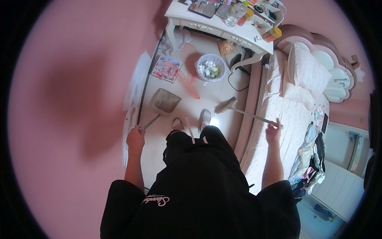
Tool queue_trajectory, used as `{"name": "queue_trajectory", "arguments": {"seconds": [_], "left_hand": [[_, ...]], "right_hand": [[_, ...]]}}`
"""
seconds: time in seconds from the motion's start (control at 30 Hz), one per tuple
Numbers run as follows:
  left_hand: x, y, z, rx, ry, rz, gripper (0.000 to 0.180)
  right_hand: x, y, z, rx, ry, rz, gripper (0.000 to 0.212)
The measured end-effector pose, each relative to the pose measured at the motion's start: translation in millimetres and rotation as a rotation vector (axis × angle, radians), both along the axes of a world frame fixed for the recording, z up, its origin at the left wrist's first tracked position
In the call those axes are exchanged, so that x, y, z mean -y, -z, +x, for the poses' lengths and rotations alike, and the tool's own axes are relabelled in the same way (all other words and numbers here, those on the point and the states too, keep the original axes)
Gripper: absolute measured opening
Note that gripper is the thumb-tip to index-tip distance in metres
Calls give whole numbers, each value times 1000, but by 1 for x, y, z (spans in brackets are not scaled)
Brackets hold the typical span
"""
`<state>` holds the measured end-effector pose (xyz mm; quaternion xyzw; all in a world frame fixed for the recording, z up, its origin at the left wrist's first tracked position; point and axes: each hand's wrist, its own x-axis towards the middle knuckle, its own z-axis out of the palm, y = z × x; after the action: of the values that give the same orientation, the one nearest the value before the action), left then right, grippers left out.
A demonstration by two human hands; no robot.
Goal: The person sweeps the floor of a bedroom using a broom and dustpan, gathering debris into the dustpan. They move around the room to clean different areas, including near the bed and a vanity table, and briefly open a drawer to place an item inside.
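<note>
My left hand [135,137] is closed round the handle of a long-handled dustpan [166,101], whose grey-beige pan is at floor level ahead of my feet. In my right hand [273,132] is the upper end of a broom [227,105]. The broom's stick slants down leftward past the bed's edge, and its bristles are near the floor, right of my slippered feet. Beyond the dustpan lies a thin reddish plastic bag [188,84] on the tiles. A lined waste bin [220,78] with crumpled white paper and something green inside stands farther off.
A white dressing table [182,20] with bottles and a mirror stands at the far end. Beside the left wall sits a clear box [174,78] of pink things. The bed [269,104] runs along the right, with piled clothes [305,159]. A black cable [243,88] lies near the table leg.
</note>
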<state>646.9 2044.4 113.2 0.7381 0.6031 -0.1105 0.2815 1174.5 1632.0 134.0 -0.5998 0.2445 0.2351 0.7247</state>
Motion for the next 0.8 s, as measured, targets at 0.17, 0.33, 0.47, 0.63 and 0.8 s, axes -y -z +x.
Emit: {"name": "queue_trajectory", "arguments": {"seconds": [0.17, 0.33, 0.47, 0.63, 0.8], "left_hand": [[6, -15, 78, 114, 149, 526, 47], [35, 32, 171, 593, 57, 425, 30], [53, 115, 253, 709, -259, 93, 22], [52, 295, 324, 753, -782, -172, 26], [-7, 446, 364, 951, -1004, -336, 30]], "right_hand": [[64, 17, 82, 271, 431, -299, 53], [34, 83, 108, 193, 539, -581, 65], [32, 263, 131, -233, -26, -435, 47], [-262, 402, 39, -326, -1323, -253, 41], [-415, 620, 8, 924, -2079, -854, 87]]}}
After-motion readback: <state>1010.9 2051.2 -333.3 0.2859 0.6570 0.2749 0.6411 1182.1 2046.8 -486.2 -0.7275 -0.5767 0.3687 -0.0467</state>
